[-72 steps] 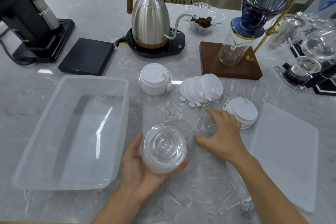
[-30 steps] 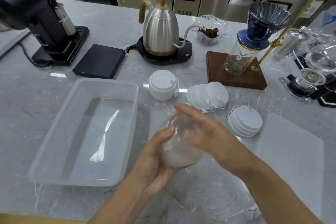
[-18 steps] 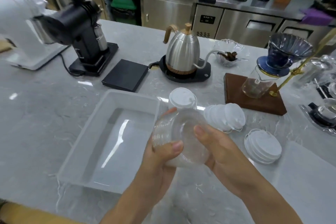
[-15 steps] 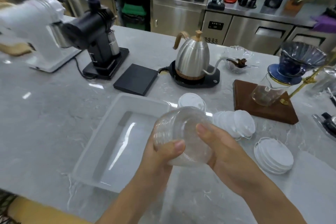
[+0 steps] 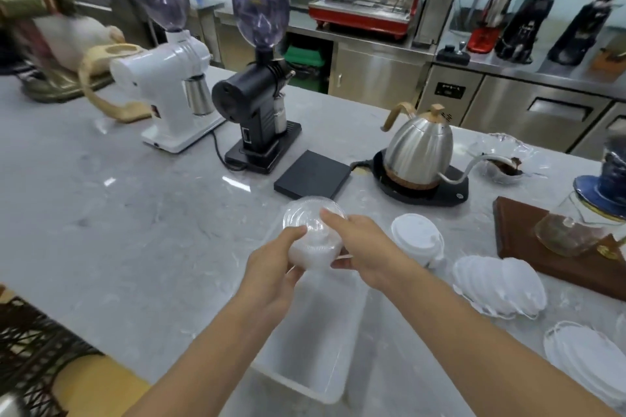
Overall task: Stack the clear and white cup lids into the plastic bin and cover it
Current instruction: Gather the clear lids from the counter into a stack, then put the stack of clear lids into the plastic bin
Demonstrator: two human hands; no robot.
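Note:
A stack of clear domed lids (image 5: 313,235) is held between both hands above the far end of the clear plastic bin (image 5: 316,379). My left hand (image 5: 274,267) grips its left side and bottom; my right hand (image 5: 359,247) grips its right side, one finger across the top lid. The bin lies under my forearms, largely hidden. Three stacks of white lids rest on the counter to the right: an upright one (image 5: 418,242), a toppled one (image 5: 499,286) and a low one (image 5: 582,355) at the frame edge. The bin's cover is out of view.
Behind the bin are a black scale (image 5: 311,178), a steel kettle (image 5: 420,152) on its base, a black grinder (image 5: 259,112) and a white grinder (image 5: 169,95). A wooden stand (image 5: 555,247) with a glass carafe stands right. Bare marble counter (image 5: 118,230) spreads left.
The view has tilted up and swung left. Both hands have carried the clear lid stack away from me and over the bin's far end; the grip is unchanged.

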